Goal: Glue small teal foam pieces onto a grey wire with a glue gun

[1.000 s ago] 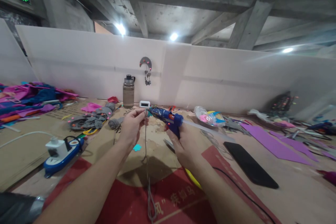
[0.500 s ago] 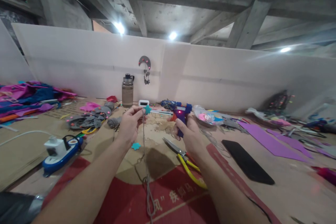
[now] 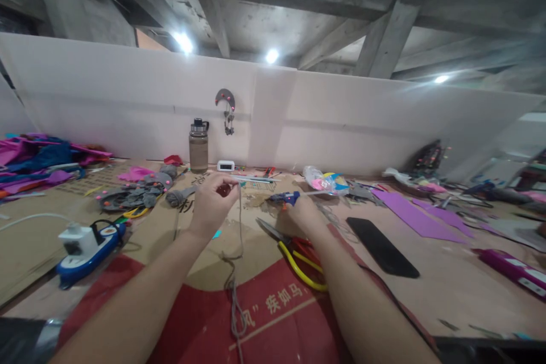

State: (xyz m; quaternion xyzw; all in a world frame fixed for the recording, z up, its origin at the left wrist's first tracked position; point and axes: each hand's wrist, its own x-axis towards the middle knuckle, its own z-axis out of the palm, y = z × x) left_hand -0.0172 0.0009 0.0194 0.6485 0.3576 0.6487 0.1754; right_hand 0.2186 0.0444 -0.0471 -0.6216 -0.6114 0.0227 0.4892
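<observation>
Thumb and fingertips of my left hand (image 3: 215,202) are pinched on grey yarn (image 3: 240,222), which hangs down and trails in loose loops over the red print. A speck of teal shows by those fingertips; most of that piece is hidden. My right hand (image 3: 303,213) is closed around the handle end of a blue glue gun (image 3: 279,198), low over the table with its nozzle to the left. Scissors (image 3: 294,256) with yellow handles lie just below that hand. Another teal cutout (image 3: 217,234) lies on the cardboard, partly behind my left hand.
A bottle (image 3: 198,147) stands at the back near a small white display (image 3: 226,166). At left are a power strip (image 3: 91,253) and grey felt pieces (image 3: 132,196). A black phone (image 3: 381,245) and purple sheets (image 3: 420,213) lie at right.
My right hand has lowered the glue gun from beside the teal star to near the tabletop. My left hand still pinches the yarn, turned so the star is mostly hidden. The view shifted right.
</observation>
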